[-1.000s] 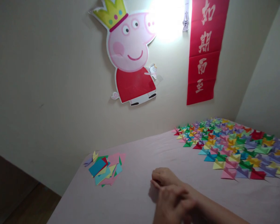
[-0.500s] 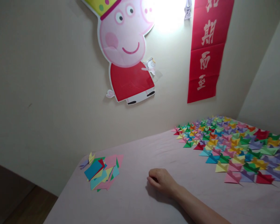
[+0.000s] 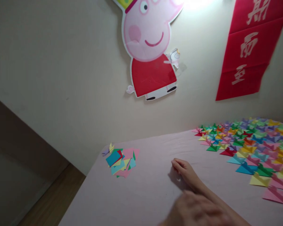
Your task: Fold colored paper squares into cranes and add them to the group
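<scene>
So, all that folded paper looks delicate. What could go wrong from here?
First, if the right hand swept rightward, its forearm might knock the nearest of the folded paper pieces out of their rows.

Second, the loose paper sheets lie overlapping near the left edge of the pink-covered surface, so a bump or draught could perhaps slide some off.

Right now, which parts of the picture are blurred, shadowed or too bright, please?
Head view: the left hand is smeared by blur; head view: a shadow falls on the pink surface beside the right hand; head view: glare whitens the wall at the top edge.
</scene>
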A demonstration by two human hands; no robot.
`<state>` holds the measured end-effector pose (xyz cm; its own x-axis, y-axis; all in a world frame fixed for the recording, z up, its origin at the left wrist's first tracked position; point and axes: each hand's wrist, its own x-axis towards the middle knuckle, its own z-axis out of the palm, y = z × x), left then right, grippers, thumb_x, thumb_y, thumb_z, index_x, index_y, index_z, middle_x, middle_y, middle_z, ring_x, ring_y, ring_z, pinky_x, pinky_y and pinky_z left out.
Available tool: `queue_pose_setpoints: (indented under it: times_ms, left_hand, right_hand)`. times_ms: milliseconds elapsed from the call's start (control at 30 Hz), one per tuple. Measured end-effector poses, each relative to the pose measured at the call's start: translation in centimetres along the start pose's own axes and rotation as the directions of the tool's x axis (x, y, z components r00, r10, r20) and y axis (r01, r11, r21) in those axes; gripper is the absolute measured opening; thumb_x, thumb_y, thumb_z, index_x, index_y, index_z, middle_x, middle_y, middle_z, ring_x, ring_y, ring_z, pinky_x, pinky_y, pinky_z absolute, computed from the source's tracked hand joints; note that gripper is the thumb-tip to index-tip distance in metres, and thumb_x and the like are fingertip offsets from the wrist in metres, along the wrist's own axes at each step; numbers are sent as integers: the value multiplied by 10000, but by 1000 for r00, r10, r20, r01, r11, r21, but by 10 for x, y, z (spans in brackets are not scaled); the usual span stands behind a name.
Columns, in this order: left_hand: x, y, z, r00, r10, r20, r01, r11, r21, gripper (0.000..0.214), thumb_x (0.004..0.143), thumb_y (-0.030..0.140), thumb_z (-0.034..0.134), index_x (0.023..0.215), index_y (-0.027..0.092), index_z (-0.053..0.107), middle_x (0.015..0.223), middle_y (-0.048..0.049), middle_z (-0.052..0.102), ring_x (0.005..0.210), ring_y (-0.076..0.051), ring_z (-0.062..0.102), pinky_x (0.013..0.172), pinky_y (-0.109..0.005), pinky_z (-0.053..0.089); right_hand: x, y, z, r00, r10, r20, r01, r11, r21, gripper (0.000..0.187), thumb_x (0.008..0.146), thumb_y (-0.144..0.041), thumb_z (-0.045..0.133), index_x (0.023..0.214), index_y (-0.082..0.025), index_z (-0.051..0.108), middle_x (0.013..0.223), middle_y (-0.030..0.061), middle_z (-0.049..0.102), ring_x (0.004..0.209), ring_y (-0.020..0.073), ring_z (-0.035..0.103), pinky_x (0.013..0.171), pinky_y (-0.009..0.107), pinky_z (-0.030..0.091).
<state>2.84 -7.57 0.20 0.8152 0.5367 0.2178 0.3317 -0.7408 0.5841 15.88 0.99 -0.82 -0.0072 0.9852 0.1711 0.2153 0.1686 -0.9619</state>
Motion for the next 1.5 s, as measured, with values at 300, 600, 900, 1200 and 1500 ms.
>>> queue_pose_setpoints:
  times_ms: [300,600,900,1200,1500]
  left_hand:
    - [-65,-167,-149,607,-495,-622,759,592,270,510,843,217,538,1350,182,501,1472,-136,454,1366,-282,398,1087,-472,346]
    - [-61,-199,-139,691,-473,-547,707,599,375,452,874,172,470,1317,182,561,1395,-127,549,1330,-256,460,1069,-441,334]
    - [-63,-201,-138,749,-383,-541,641,624,446,318,907,217,503,1193,231,642,1287,-81,643,1243,-247,546,1008,-403,369]
    - [-63,-200,-141,758,-351,-550,627,625,465,251,942,202,467,1111,231,650,1131,-54,716,1015,-206,655,965,-379,377]
    - [-61,-197,-141,731,-346,-588,657,591,469,321,864,295,624,1178,230,641,1121,-75,708,1081,-260,602,953,-410,384]
  right_hand:
    - [-1,-6,2,999,38,10,-38,997,65,495,807,-638,491,549,-218,452,522,-48,398,522,131,378,521,259,312]
    - [-1,-6,5,998,45,37,-47,998,34,467,826,-599,469,566,-212,460,546,-38,422,546,129,394,546,258,319]
    - [-1,-5,6,998,46,42,-47,999,24,443,837,-567,469,573,-211,457,551,-41,418,539,120,381,542,253,307]
    - [-2,-7,6,998,51,46,-51,999,11,424,836,-546,466,576,-211,455,539,-52,397,532,116,370,538,249,292]
    - [-3,-7,6,998,37,44,-37,999,-6,398,837,-510,464,575,-210,458,548,-50,403,538,118,382,540,249,299]
